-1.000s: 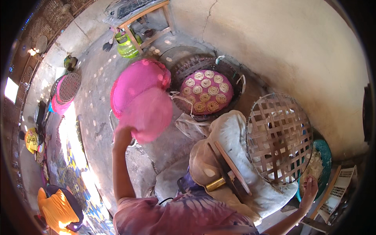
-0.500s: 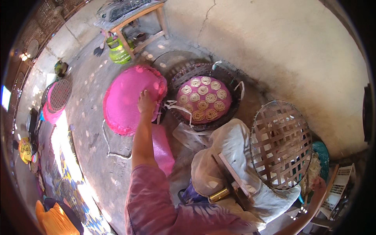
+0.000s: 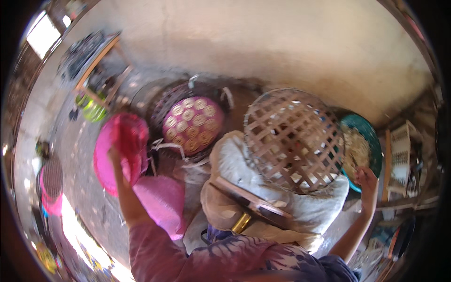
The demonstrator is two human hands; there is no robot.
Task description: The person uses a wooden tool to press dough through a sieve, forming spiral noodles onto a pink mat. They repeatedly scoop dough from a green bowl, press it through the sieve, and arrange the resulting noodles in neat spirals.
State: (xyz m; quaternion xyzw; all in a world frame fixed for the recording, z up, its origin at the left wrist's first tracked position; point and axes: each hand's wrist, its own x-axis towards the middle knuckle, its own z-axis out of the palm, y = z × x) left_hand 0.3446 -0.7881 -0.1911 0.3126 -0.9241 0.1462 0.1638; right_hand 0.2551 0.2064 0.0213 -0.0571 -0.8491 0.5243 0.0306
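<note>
Smeared by motion, my left hand [image 3: 114, 157] is at the round pink cloth-covered piece [image 3: 104, 148] on the left; its fingers do not show clearly. To the right of that piece, a dark woven basket [image 3: 159, 105] holds a pink round base [image 3: 181, 117] with several pale coiled strand rounds [image 3: 188, 115] on it. My right hand [image 3: 365, 176] has curled fingers at the near rim of a teal basin [image 3: 377, 150]. Pale tangled strands [image 3: 355, 152] lie in the basin beside the fingers. Whether the fingers grip any strands is hidden.
An open-weave bamboo tray [image 3: 293, 141] leans over my pale-clothed legs. Across my lap lies a wooden tool [image 3: 251, 202] with a brass-coloured cylinder [image 3: 241, 223]. Pink cloth [image 3: 162, 202] lies left of my legs. A wooden table [image 3: 96, 61] and green gas cylinder [image 3: 91, 108] stand far left.
The view has swung right, bringing the basin and my right hand further in. My left hand stays at the pink piece, which now looks more tilted, with a darker red part showing.
</note>
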